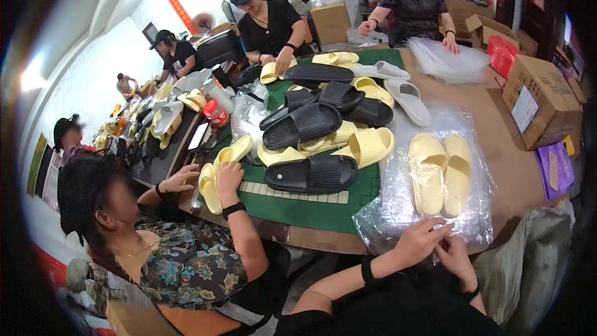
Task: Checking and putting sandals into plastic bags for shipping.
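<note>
I see a pair of pale yellow slide sandals (440,173) lying side by side, soles down, toes pointing away from me. They rest on a stack of clear plastic bags (392,208) spread flat at the desk's near edge.

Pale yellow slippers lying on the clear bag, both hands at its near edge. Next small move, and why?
Probably pinch the near edge apart to open the mouth: both the left hand and right hand sit at the clear plastic bag's near edge, and the pair of pale yellow slippers appears to lie on top, not inside.
</note>
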